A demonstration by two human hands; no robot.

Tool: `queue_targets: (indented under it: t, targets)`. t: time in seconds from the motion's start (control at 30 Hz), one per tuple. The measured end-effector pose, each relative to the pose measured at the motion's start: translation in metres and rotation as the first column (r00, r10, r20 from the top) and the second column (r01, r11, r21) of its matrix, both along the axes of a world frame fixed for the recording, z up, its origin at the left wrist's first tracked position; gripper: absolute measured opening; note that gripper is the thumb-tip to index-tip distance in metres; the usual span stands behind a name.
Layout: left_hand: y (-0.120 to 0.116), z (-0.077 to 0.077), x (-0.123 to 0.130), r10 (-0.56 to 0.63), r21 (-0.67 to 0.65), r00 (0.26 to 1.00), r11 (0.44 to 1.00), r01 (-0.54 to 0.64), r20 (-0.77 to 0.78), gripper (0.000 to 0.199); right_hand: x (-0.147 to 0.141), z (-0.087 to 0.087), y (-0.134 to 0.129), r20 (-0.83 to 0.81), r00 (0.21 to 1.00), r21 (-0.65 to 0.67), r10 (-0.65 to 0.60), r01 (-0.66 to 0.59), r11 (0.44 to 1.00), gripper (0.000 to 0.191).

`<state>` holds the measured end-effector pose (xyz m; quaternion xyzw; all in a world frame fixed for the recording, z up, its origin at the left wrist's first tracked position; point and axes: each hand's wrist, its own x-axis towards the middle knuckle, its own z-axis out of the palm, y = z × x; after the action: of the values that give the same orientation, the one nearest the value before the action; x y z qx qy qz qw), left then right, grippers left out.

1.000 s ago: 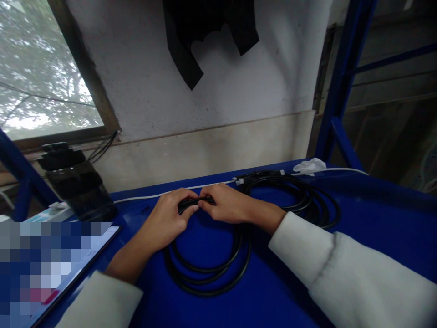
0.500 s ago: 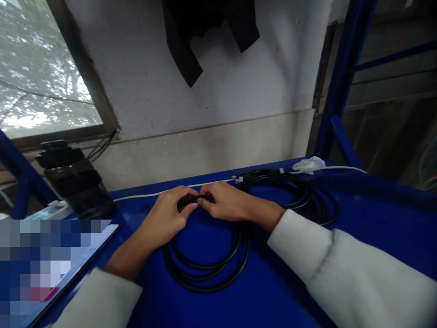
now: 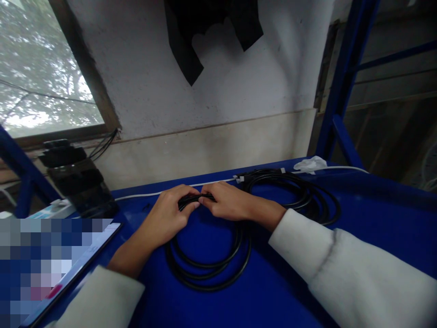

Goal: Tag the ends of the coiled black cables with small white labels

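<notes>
A coiled black cable [image 3: 208, 288] rests on the blue tabletop [image 3: 273, 291], its loops spreading toward me. At the coil's far side my left hand [image 3: 172, 207] is closed around the bundled strands. My right hand [image 3: 227, 200] pinches the same bundle just beside it, the two thumbs and index fingers nearly touching. Whether a tie or wrap sits between the fingertips cannot be made out. Behind my right wrist lies a second black cable coil [image 3: 329, 196], with small white tags [image 3: 241, 179] near its left end.
A dark bottle [image 3: 82, 182] stands at the left, beside a white power strip [image 3: 58, 208]. A flat screen device [image 3: 92, 255], partly pixelated, lies at front left. A white cord [image 3: 136, 197] runs along the back edge, past crumpled clear plastic [image 3: 310, 164]. Blue frame posts [image 3: 344, 82] rise at the right.
Both hands keep their grip on the cable bundle with hardly any movement. The whole view has shifted very slightly.
</notes>
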<state>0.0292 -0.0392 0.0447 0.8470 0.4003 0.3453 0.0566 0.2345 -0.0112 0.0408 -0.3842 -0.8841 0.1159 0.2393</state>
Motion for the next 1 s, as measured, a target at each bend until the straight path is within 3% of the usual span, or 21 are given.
queue_targets:
  t: [0.5, 1.0]
  targets:
    - [0.0020, -0.0010, -0.0010, 0.012, -0.026, 1.000, 1.000, -0.012, 0.011, 0.013, 0.0013, 0.0036, -0.0022, 0.074, 0.997, 0.015, 0.003, -0.004, 1.000, 0.013]
    - [0.0025, -0.0006, -0.0012, 0.034, -0.023, 0.999, 0.999, -0.034, -0.008, 0.014, -0.0010, -0.0035, 0.0012, -0.033, 0.999, 0.014, 0.024, -0.023, 1.000, 0.012]
